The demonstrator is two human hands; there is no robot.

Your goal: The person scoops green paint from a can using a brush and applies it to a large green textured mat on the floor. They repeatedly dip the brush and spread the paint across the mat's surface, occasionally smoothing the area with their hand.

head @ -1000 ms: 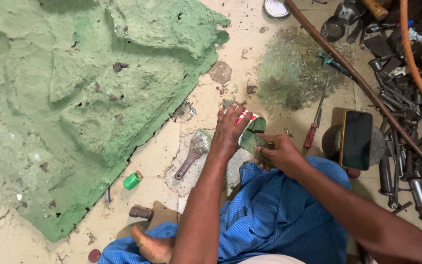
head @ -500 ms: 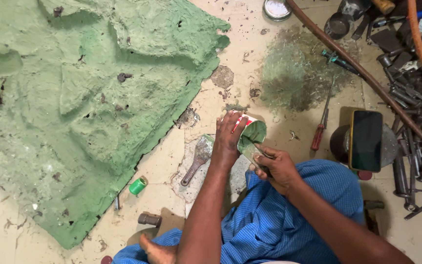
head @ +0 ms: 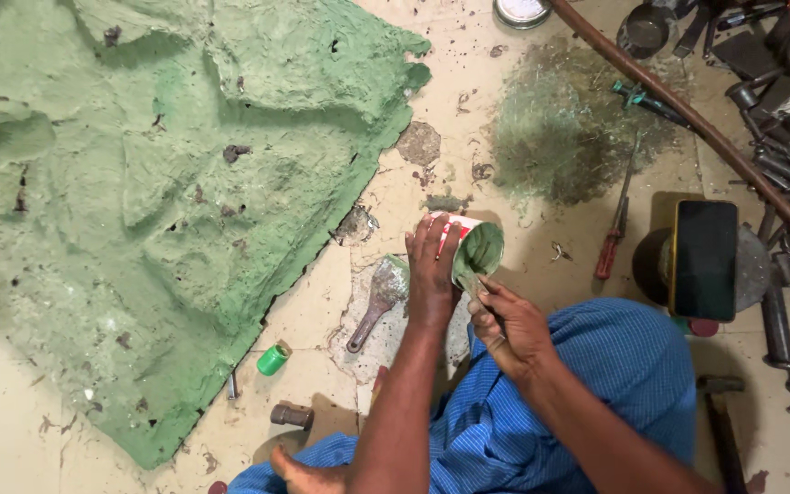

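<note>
Here, left hand (head: 432,274) fingers wrap the tilted can (head: 477,249).

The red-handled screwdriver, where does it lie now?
In the head view the red-handled screwdriver lies on the floor, right of the tilted can and left of the dark phone.

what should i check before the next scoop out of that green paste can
1. Can steadied: ok. The left hand grips the tilted can from above.
2. Tool in the can: ok. The right hand holds a thin tool whose tip is at the can's mouth.
3. Paste left inside: cannot tell; only green-smeared walls show.
4. Spare scraper within reach: ok. The scraper lies on the floor just beside the left wrist.
5. Phone clear of drips: ok. The phone sits apart on a round block.
</note>
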